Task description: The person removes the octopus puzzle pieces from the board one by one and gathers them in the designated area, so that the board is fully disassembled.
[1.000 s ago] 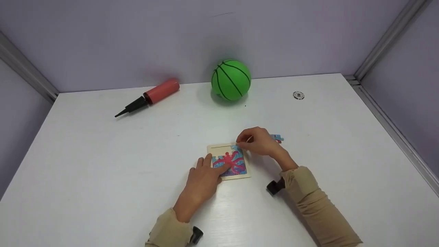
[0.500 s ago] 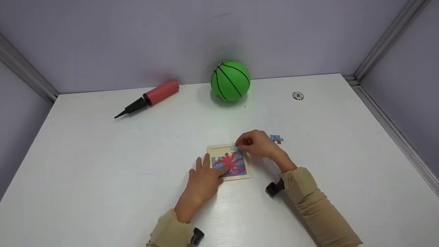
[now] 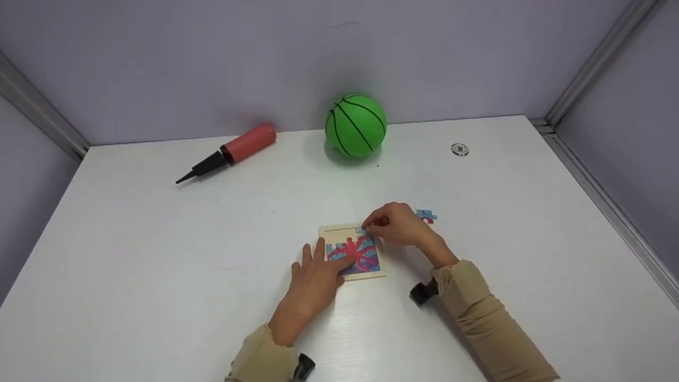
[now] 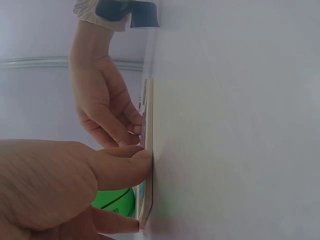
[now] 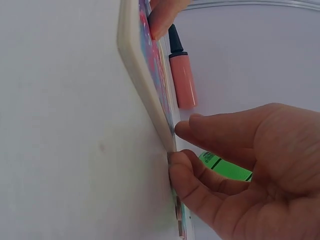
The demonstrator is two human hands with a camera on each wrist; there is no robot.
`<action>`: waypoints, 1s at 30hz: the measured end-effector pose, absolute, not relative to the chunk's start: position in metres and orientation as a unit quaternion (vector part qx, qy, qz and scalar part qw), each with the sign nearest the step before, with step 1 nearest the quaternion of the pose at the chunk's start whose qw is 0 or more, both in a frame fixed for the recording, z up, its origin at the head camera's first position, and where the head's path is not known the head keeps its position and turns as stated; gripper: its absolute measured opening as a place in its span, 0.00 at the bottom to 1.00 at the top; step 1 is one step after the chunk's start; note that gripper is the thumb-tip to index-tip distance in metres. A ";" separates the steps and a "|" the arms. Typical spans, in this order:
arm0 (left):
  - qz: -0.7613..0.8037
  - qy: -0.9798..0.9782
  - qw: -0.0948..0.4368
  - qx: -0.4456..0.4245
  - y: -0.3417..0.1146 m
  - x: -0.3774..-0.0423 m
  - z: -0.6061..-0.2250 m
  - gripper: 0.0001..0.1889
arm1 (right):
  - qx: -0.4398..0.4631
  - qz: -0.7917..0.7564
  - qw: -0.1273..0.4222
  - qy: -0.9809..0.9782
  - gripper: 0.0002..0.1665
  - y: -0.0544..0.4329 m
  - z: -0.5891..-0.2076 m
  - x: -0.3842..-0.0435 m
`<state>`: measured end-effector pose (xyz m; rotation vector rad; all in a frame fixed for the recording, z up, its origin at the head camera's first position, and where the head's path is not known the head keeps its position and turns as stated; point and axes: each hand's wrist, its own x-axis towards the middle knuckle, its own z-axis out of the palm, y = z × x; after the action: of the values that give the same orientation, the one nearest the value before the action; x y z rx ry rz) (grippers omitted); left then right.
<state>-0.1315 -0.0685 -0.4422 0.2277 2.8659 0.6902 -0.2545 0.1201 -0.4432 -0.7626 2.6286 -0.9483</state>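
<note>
So the puzzle lay flat near the middle of the white table, nearer than the ball. Pale and squarish, with a raised rim, wood by the look of it. Its picture was a pink octopus on blue, with bare backing showing at the top left. The left hand was spread out, index finger laid straight across the picture, thumb at the bottom edge. The right hand had bent fingers and thumb at the top right corner; couldn't tell if they pinched anything or just touched it. Just beside it were loose bits, blue and red with jigsaw knobs, hard to count.

Otherwise: two wrinkly tan sleeves, one round green ball with black lines, one pump with a glossy red barrel and tapered black nozzle, one flat round chip. Chip and ball both had print, too tiny to read.
</note>
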 end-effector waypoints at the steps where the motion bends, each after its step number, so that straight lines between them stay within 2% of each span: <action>1: 0.234 0.965 0.092 0.077 -0.069 -0.131 -0.442 0.21 | -0.262 -0.320 0.123 0.902 0.08 0.119 -0.443 -0.254; 12: 0.245 0.962 0.096 0.072 -0.069 -0.130 -0.442 0.20 | -0.293 -0.287 0.112 0.905 0.09 0.115 -0.437 -0.248; 22: 0.244 0.963 0.089 0.068 -0.068 -0.130 -0.443 0.21 | -0.275 -0.296 0.110 0.908 0.08 0.115 -0.440 -0.248; 30: 0.230 0.967 0.082 0.074 -0.069 -0.130 -0.443 0.21 | -0.283 -0.308 0.078 0.905 0.05 0.112 -0.440 -0.247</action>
<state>-0.1304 -0.0688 -0.4430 0.2223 2.8878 0.6878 -0.2466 0.1124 -0.4398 -0.8467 2.7089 -0.9235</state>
